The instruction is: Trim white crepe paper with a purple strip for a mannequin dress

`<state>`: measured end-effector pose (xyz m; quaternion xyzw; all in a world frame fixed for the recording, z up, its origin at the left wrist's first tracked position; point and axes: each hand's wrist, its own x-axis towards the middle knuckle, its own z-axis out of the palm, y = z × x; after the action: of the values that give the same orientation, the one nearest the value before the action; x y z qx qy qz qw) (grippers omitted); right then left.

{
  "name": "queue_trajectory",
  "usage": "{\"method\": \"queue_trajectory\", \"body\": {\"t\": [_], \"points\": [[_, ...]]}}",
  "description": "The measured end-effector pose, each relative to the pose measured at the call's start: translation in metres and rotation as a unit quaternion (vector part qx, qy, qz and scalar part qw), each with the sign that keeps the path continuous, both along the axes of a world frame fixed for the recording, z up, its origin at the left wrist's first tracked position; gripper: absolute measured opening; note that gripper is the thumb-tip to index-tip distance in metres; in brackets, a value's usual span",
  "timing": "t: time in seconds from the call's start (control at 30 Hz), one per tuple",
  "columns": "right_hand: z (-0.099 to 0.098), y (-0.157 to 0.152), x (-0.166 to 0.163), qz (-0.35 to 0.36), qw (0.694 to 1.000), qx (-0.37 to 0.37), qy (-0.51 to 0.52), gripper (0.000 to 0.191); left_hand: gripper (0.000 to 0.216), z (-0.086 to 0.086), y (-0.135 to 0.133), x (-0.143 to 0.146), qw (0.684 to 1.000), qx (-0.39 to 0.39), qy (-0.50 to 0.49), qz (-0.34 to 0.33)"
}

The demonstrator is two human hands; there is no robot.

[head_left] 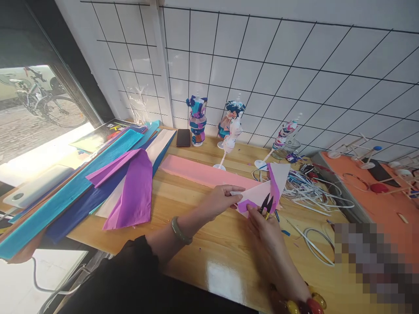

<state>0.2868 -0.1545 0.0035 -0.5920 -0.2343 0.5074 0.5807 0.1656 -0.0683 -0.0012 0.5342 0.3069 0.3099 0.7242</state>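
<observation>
My left hand [225, 201] pinches the edge of a pale pink sheet of crepe-like paper [257, 192] with thumb and fingers. A purple strip [275, 185] runs along the sheet's right side, its far corner standing up. At the lower edge, my right hand [266, 229] pinches a small purple paper piece [246, 205] lying against the sheet. Scissors [267, 204] with dark blades and a bit of yellow are tucked in the same hand, blades pointing up and away; most of their handle is hidden by the fingers. Behind lies a long salmon-pink paper strip [203, 170].
Purple paper [135, 196] and turquoise paper [98, 174] lie at the left. Decorated mini dress forms [198, 122] and a phone [183, 138] stand or lie along the wall. Tangled white strips [307, 187] spread at the right, beside an orange table [366, 192].
</observation>
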Motion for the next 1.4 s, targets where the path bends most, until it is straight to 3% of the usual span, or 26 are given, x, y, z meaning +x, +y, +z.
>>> {"method": "queue_trajectory", "body": {"t": [0.13, 0.27, 0.47, 0.57, 0.67, 0.83, 1.0, 1.4], "points": [[-0.005, 0.012, 0.011, 0.023, 0.998, 0.006, -0.065, 0.045, 0.044, 0.004, 0.007, -0.004, 0.999, 0.012, 0.019, -0.034], [-0.004, 0.021, 0.019, 0.081, 0.992, 0.000, -0.098, 0.041, 0.044, -0.003, 0.012, -0.004, 0.999, -0.026, 0.010, -0.030], [-0.004, 0.023, 0.023, 0.184, 0.980, -0.015, -0.075, 0.046, 0.044, -0.017, 0.020, -0.004, 0.992, -0.096, -0.072, 0.045], [-0.003, 0.017, 0.026, 0.276, 0.957, -0.033, -0.079, 0.053, 0.043, -0.018, 0.023, -0.005, 0.988, -0.100, -0.082, 0.089], [0.003, 0.009, 0.030, 0.320, 0.938, -0.080, -0.102, 0.051, 0.044, -0.020, 0.024, -0.005, 0.987, -0.089, -0.076, 0.108], [0.010, 0.003, 0.032, 0.344, 0.925, -0.135, -0.085, 0.049, 0.046, -0.023, 0.023, -0.003, 0.989, -0.077, -0.062, 0.106], [0.008, 0.003, 0.033, 0.335, 0.924, -0.158, -0.090, 0.049, 0.045, -0.028, 0.021, -0.003, 0.995, -0.075, -0.038, 0.049], [0.004, 0.006, 0.035, 0.359, 0.917, -0.149, -0.095, 0.052, 0.043, -0.034, 0.015, 0.000, 0.999, -0.028, -0.013, 0.008]]}}
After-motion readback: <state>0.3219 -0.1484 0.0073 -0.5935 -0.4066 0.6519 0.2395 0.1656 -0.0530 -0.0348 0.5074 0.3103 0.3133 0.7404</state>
